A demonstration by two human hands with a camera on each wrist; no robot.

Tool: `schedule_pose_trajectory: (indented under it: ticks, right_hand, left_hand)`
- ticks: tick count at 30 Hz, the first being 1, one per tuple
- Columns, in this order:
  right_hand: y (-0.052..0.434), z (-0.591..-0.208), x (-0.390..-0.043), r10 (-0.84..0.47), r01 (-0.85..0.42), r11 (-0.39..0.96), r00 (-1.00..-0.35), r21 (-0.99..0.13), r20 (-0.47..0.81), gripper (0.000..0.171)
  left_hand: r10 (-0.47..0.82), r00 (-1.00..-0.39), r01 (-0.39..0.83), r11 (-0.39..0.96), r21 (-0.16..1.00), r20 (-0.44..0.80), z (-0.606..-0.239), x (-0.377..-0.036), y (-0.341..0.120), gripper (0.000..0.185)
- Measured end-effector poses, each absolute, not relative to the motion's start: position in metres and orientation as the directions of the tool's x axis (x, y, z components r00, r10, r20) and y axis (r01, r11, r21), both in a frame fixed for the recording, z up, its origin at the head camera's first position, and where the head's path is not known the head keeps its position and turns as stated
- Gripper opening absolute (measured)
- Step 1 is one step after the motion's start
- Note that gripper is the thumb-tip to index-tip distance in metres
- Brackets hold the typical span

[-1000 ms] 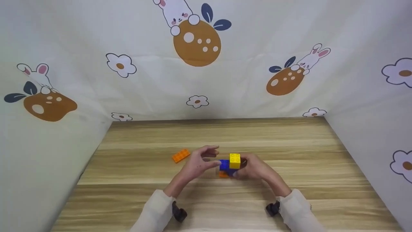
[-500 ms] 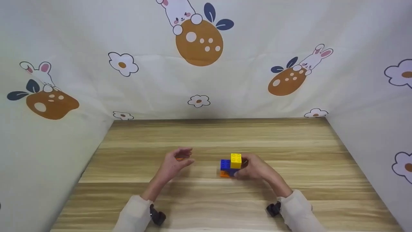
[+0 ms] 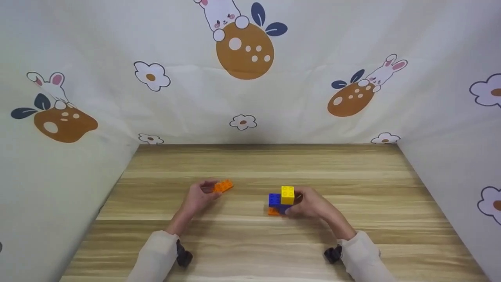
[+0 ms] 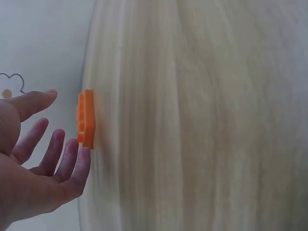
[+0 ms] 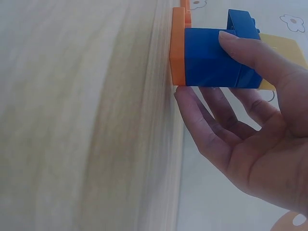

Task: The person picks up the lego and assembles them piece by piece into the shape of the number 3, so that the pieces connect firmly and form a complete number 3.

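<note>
Beside a loose flat orange building brick (image 3: pixel 224 185) my left hand (image 3: pixel 197 199) reaches in from the left, thumb on the near side and fingers beyond it. In the left wrist view the thumb and the loosely bent fingers stand apart, with the fingertips close to the end of the orange brick (image 4: pixel 86 118). My right hand (image 3: pixel 311 201) holds a small brick stack by its right side. Its thumb presses a blue brick (image 5: pixel 209 57) in the right wrist view. The stack has an orange base (image 3: pixel 273 211), blue bricks (image 3: pixel 274 199) and a yellow brick (image 3: pixel 287 195) on top.
Both bricks and hands are over a wood-grain table (image 3: pixel 250 250). A pale curtain (image 3: pixel 188 105) printed with rabbits and flowers encloses its back and sides. Black wrist cameras are strapped at both white sleeves (image 3: pixel 154 254).
My left hand has left the stack, moving left to the loose orange brick and dropping down around it. The right hand and the stack have stayed in place.
</note>
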State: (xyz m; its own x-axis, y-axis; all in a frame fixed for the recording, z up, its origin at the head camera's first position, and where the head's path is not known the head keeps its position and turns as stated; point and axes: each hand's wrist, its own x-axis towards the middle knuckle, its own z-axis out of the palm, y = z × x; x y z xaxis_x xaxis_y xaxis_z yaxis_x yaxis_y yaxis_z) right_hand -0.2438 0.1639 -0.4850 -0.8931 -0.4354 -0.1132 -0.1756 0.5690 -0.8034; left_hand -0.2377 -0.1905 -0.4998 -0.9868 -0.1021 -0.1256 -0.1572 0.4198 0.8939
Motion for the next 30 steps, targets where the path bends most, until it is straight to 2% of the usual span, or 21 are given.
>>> schedule_pose_trajectory:
  ticks: [6,17,23,30]
  right_hand:
    - [0.164,-0.486,-0.244,-0.449,-0.2,0.553,-0.89,-0.809,-0.086,0.041]
    - [0.164,-0.485,-0.243,-0.419,-0.144,0.563,-0.899,-0.814,-0.131,0.041]
    - [0.164,-0.486,-0.243,-0.413,-0.133,0.555,-0.901,-0.821,-0.133,0.042]
    - [0.163,-0.485,-0.243,-0.413,-0.126,0.565,-0.899,-0.816,-0.147,0.042]
  left_hand:
    - [-0.091,-0.99,-0.137,0.496,0.858,-0.105,-0.504,-0.246,-0.19,0.046]
    - [-0.082,-0.99,-0.138,0.563,0.815,-0.111,-0.508,-0.256,-0.187,0.052]
    - [-0.079,-0.994,-0.104,0.567,0.817,-0.072,-0.51,-0.258,-0.183,0.046]
    - [-0.113,-0.991,-0.119,0.567,0.815,-0.066,-0.498,-0.257,-0.175,0.038]
